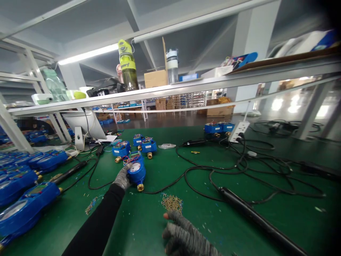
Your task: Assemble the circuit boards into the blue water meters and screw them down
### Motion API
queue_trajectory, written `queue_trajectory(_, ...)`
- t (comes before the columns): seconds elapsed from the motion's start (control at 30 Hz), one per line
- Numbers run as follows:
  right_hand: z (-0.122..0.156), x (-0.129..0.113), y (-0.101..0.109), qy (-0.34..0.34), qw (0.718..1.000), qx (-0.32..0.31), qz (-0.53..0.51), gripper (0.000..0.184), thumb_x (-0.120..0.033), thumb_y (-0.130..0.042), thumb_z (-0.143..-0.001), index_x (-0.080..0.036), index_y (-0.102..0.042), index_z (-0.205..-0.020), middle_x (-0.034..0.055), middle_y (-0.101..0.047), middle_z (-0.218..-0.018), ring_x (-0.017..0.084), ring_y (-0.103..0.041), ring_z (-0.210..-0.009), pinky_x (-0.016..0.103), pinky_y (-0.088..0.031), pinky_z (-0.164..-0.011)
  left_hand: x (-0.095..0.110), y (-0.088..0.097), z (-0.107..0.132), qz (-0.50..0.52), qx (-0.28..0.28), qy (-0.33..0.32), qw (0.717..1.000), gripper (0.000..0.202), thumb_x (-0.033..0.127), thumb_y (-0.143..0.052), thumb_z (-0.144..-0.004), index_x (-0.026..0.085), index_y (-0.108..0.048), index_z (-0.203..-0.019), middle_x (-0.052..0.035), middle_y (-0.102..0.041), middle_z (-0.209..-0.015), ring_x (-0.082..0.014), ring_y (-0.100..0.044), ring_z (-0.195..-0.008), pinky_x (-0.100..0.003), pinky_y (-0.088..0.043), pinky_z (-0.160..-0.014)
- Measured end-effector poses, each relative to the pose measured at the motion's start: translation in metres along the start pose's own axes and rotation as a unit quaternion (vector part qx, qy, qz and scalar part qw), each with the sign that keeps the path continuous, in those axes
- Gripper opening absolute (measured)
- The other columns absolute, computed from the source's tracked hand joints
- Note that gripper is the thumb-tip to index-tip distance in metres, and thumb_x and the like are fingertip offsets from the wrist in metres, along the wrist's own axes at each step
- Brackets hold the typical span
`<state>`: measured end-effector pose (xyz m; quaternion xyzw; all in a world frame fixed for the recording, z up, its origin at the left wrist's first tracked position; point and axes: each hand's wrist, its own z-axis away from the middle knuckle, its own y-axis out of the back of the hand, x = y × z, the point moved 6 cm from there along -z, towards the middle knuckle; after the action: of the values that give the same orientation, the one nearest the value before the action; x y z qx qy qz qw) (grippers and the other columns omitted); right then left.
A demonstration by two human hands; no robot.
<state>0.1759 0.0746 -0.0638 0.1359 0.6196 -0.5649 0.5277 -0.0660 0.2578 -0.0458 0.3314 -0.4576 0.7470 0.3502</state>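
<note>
My left hand (124, 178), in a grey fingerless glove, grips the side of a blue water meter (136, 172) with a round dial, a brass fitting and loose wires on top. The meter is on the green table, and some of my left fingers are hidden behind it. My right hand (186, 233), gloved the same way, is at the bottom edge with its fingers apart and nothing visible in them. Just beyond its fingertips lies a pile of small brass-coloured screws (172, 203). More blue meters (121, 149) stand behind the held one.
Rows of blue meters (48, 160) fill the left side. A black electric screwdriver (255, 217) lies at right among looped black cables (197, 167). A power strip (239, 131) stands at the back right. Overhead, a shelf (160, 91) carries bottles and boxes.
</note>
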Motion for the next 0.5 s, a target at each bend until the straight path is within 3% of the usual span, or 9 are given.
queue_trajectory(0.13, -0.004, -0.002, 0.005, 0.007, 0.999, 0.027, 0.025, 0.055, -0.044, -0.074, -0.071, -0.020, -0.050, -0.115, 0.0028, -0.063, -0.086, 0.014, -0.064, -0.063, 0.025, -0.046, -0.055, -0.002, 0.005, 0.033, 0.032, -0.027, -0.019, 0.999, 0.049, 0.030, -0.061, -0.082, 0.016, -0.052, -0.128, -0.0073, -0.073, -0.092, -0.0252, -0.070, -0.084, -0.041, -0.057, -0.080)
queue_trajectory(0.27, -0.008, -0.016, 0.020, 0.045, 0.991, 0.118, 0.042, 0.051, -0.047, -0.072, -0.072, -0.019, -0.051, -0.109, 0.0018, -0.064, -0.081, 0.014, -0.062, -0.060, 0.026, -0.048, -0.053, -0.010, 0.010, 0.088, 0.035, -0.079, 0.008, 0.996, 0.042, 0.027, -0.059, -0.082, 0.011, -0.059, -0.121, -0.0099, -0.073, -0.097, -0.0261, -0.070, -0.086, -0.042, -0.055, -0.086)
queue_trajectory(0.37, -0.006, -0.028, 0.026, 0.098, 0.980, 0.156, 0.074, 0.047, -0.046, -0.070, -0.075, -0.017, -0.053, -0.107, 0.0030, -0.065, -0.082, 0.015, -0.063, -0.065, 0.027, -0.051, -0.057, -0.035, 0.019, 0.132, 0.003, -0.112, 0.095, 0.989, 0.040, 0.025, -0.061, -0.078, 0.006, -0.062, -0.113, -0.0127, -0.074, -0.091, -0.0292, -0.070, -0.088, -0.042, -0.054, -0.087)
queue_trajectory(0.5, -0.006, -0.033, 0.026, 0.158, 0.966, 0.140, 0.148, 0.039, -0.048, -0.062, -0.081, -0.018, -0.058, -0.104, 0.0029, -0.066, -0.080, 0.017, -0.063, -0.065, 0.029, -0.050, -0.056, -0.076, 0.025, 0.171, -0.047, -0.182, 0.201, 0.962, 0.036, 0.021, -0.066, -0.072, 0.002, -0.068, -0.102, -0.0151, -0.075, -0.085, -0.0306, -0.071, -0.087, -0.040, -0.054, -0.086)
